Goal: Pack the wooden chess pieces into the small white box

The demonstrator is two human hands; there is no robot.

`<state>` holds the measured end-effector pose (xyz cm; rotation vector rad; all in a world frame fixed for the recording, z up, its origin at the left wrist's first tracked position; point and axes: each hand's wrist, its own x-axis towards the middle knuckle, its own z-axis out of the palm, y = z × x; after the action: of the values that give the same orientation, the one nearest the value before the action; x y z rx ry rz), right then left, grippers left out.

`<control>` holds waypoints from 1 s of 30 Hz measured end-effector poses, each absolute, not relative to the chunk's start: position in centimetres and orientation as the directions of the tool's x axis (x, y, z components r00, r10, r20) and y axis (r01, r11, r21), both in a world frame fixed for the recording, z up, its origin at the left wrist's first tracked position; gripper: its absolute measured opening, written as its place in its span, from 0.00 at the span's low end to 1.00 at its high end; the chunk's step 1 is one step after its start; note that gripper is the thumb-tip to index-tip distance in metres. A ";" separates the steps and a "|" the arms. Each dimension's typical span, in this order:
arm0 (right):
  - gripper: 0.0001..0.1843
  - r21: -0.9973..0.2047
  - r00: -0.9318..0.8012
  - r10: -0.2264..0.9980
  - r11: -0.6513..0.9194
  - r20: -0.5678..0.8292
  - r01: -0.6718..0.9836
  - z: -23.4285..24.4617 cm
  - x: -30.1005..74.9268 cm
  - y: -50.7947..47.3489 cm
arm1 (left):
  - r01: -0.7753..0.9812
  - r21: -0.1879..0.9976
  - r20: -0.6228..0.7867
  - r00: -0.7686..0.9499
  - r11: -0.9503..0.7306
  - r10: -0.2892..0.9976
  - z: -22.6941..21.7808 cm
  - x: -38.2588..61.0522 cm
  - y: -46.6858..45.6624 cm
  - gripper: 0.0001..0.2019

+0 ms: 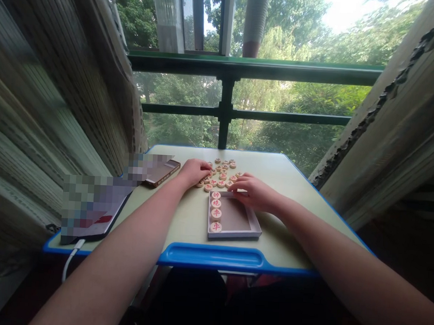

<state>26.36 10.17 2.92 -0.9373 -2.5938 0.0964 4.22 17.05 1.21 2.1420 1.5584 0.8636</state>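
Several round wooden Chinese chess pieces (222, 176) with red or dark characters lie in a loose cluster toward the far side of the table. At the cluster's left edge is my left hand (196, 172), its fingers curled together over the pieces; the fingertips' contents are hidden. Over the cluster's near right side reaches my right hand (251, 191), fingers bent and apart, fingertips beside a piece and above the box's far edge. A shallow white box (251, 234) sits in front, with a column of red-character pieces (216, 214) along its left wall.
The pale green table (184, 228) has a blue rim and a blue front groove (214, 256). A box lid or shallow tray (163, 174) lies at the left, near a partly blurred tablet-like device (115, 218) with a white cable (72, 257). Behind stands a green railing (258, 68), with curtains either side.
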 end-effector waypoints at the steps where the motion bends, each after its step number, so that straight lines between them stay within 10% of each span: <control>1: 0.11 -0.186 -0.703 0.629 0.774 0.332 0.605 2.9 26.4 10.2 | 0.752 0.567 0.261 0.225 -0.338 0.939 1.2 4.2 17.0 0.09; 17: 0.09 -0.159 -0.710 0.601 0.792 0.368 0.589 3.0 26.9 10.6 | 0.881 0.176 0.290 0.380 -0.439 0.878 3.5 5.3 14.6 0.13; 30: 0.10 -0.135 -0.678 0.650 0.749 0.343 0.649 3.0 27.2 10.8 | 0.787 0.253 0.100 0.557 -0.563 0.824 4.9 4.3 13.3 0.08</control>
<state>27.21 10.81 2.99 -0.9978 -2.5774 0.0027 4.29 13.33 4.94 2.6107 1.3650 0.3095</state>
